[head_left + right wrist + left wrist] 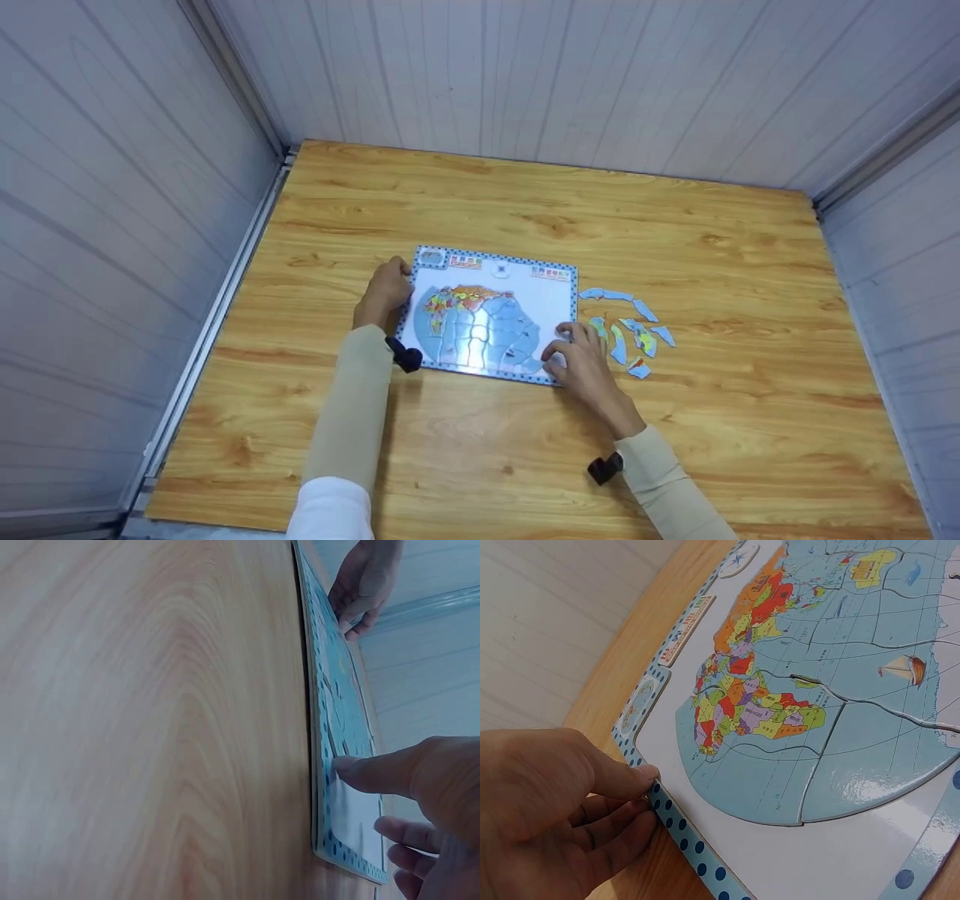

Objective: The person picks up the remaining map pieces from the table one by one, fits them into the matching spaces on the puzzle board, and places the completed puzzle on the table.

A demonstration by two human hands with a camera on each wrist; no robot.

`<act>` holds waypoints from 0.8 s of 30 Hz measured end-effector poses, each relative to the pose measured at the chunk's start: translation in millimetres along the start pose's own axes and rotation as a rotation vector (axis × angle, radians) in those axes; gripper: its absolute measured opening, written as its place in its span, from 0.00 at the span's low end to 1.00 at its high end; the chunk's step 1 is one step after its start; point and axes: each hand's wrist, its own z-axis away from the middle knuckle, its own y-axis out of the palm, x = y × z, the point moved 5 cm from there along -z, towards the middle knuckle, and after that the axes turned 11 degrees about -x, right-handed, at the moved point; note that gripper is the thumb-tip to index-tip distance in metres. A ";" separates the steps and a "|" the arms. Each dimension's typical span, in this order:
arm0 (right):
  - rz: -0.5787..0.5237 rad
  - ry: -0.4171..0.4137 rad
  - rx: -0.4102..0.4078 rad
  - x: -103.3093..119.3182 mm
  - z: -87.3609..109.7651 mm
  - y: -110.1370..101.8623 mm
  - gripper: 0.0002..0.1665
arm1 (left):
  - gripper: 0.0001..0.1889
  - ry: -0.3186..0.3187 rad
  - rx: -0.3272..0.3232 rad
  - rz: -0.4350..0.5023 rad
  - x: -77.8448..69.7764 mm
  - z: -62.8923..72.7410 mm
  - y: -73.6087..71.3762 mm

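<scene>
A world map jigsaw board (544, 300) with a blue dotted border lies on the wooden table. Many fitted pieces fill its left and middle; bare white backing shows around the map. My left hand (385, 290) holds the board's left edge, the thumb (646, 776) on the border and the fingers against its side. Over the lower right corner is my right hand (589, 367), its thumb (352, 767) touching the board and its other fingers loosely bent apart from the thumb. No loose piece shows between them.
Right of the board lie several loose jigsaw pieces (618, 345), some curved and blue, one (639, 370) with a red patch. The wooden table (480, 457) extends on all sides. Pale panel walls (480, 82) stand behind and at both sides.
</scene>
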 end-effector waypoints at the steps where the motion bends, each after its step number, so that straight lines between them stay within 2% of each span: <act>1: -0.002 0.001 -0.001 -0.2 0.1 -0.1 0.03 | 0.16 -0.006 0.003 0.001 -0.1 0.2 -0.1; 7: 0.002 -0.012 -0.007 -0.5 0.4 -0.1 0.02 | 0.16 -0.004 0.000 -0.001 0.3 0.1 -0.2; 15: -0.025 -0.073 -0.038 0.0 1.1 0.0 0.02 | 0.17 0.060 -0.020 -0.028 -1.0 -0.3 -1.3; 24: -0.039 -0.054 -0.024 1.4 3.5 3.0 0.02 | 0.17 0.007 -0.009 0.002 0.0 -0.3 -0.2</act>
